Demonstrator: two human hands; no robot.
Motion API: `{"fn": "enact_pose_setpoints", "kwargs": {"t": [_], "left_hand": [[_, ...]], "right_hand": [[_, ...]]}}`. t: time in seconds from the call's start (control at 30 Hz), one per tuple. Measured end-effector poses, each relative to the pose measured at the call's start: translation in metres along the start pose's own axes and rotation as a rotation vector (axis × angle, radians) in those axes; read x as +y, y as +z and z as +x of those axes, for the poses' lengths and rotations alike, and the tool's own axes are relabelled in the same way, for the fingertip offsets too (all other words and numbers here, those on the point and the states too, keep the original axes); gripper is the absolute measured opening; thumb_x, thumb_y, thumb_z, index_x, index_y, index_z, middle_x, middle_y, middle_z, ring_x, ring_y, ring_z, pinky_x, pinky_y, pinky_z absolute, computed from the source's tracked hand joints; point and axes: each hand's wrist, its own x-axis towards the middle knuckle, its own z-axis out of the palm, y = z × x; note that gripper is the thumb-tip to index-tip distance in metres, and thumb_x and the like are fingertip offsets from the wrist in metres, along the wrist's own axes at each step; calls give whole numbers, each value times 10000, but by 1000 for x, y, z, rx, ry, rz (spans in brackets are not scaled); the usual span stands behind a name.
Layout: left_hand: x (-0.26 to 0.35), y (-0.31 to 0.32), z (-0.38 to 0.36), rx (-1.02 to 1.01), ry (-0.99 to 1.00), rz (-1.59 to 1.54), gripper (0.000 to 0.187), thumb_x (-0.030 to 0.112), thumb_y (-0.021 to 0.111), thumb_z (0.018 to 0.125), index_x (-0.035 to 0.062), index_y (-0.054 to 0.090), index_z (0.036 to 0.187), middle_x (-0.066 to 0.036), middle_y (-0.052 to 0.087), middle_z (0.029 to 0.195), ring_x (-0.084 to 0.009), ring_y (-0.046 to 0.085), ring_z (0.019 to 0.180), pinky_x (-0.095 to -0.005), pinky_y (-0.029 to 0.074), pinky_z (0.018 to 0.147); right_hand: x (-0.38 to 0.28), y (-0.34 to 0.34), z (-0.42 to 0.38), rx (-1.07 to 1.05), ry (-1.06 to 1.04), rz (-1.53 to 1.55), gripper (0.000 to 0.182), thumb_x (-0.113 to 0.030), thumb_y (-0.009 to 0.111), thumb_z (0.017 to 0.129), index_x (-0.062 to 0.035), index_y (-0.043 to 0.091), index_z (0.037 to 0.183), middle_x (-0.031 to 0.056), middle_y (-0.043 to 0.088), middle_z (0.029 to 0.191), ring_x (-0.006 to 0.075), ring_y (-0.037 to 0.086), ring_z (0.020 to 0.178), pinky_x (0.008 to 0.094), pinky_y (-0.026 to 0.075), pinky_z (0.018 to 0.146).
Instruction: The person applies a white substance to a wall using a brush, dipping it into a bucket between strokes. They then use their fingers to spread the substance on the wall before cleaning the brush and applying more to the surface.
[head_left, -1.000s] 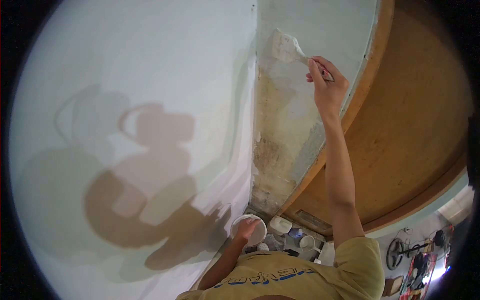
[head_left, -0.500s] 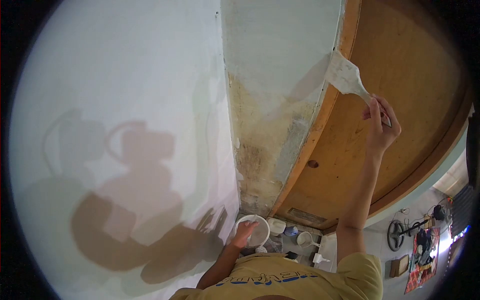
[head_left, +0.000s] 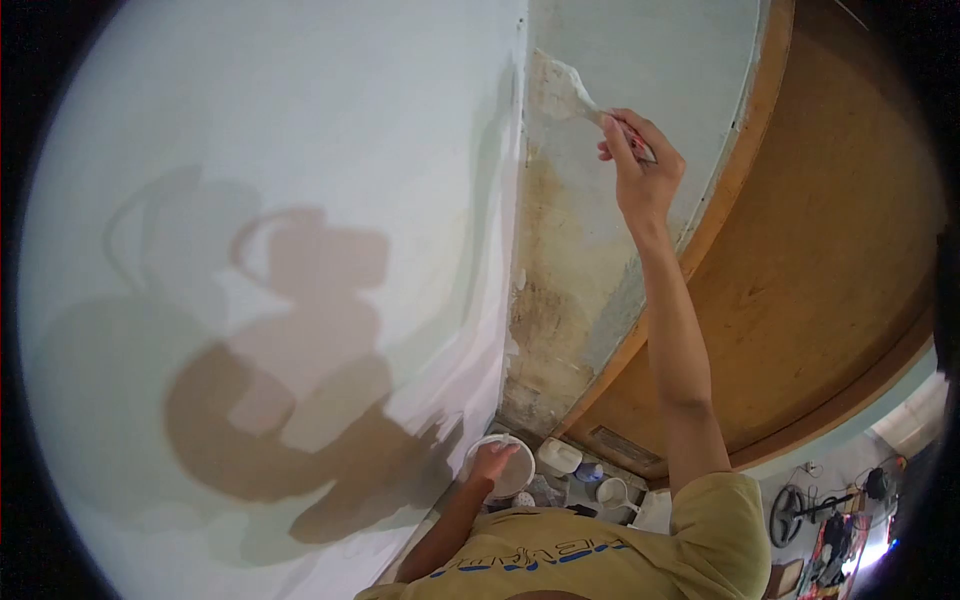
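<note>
Through my remote feed I am seeing a white wall point(head_left: 300, 120) filling the left of the frame, brown and grey shadows point(head_left: 325, 330) falling across it. At lower centre the left hand point(head_left: 492, 462) is reaching over the edge of a round white bucket point(head_left: 519, 476); I cannot tell whether its fingers are gripping it. At upper centre a broad, flat tool point(head_left: 562, 90) is showing a pale, smeared head with a bright white edge, narrowing into a red-marked handle point(head_left: 637, 140). It is facing a stained, patchy wall strip point(head_left: 570, 220); contact I am not making out. The right hand point(head_left: 648, 178) is pinching the handle, while brown wood point(head_left: 820, 250) is curving down the right.
</note>
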Motion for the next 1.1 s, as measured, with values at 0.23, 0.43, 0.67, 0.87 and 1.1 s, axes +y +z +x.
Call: {"fn": "enact_pose_setpoints", "kwargs": {"t": [0.23,0.43,0.67,0.87,1.1], "left_hand": [[-8,-6,1,63,86,22,284,298,716,788,77,574,682,30,495,635,-83,445,581,-305,348,510],[8,7,0,-11,93,-93,288,249,714,794,103,508,657,44,461,653,-78,417,585,-295,333,522],[-22,25,30,-172,451,-10,265,199,715,779,120,495,654,43,426,641,-84,407,597,-296,340,548],[-18,43,37,-109,-40,-64,265,194,718,772,124,497,642,43,426,630,-81,394,594,-301,318,536],[7,53,23,-212,34,-74,240,241,719,779,110,555,664,49,488,623,-64,433,539,-275,324,483]], "right_hand": [[2,-7,14,29,29,-52,171,-81,665,867,49,674,977,76,650,776,95,605,643,227,521,558],[-26,-84,11,122,88,-108,181,-99,677,868,47,679,974,68,653,777,95,605,632,230,518,556],[-73,-181,2,181,-7,-275,174,-63,660,877,65,676,992,76,654,752,105,604,628,240,501,562],[-124,-233,-31,278,-112,-445,157,-45,648,880,75,670,978,91,649,719,126,607,594,241,482,529],[-118,-254,-119,268,138,-361,138,-69,628,882,58,670,914,81,629,670,137,596,544,245,464,483]]}}
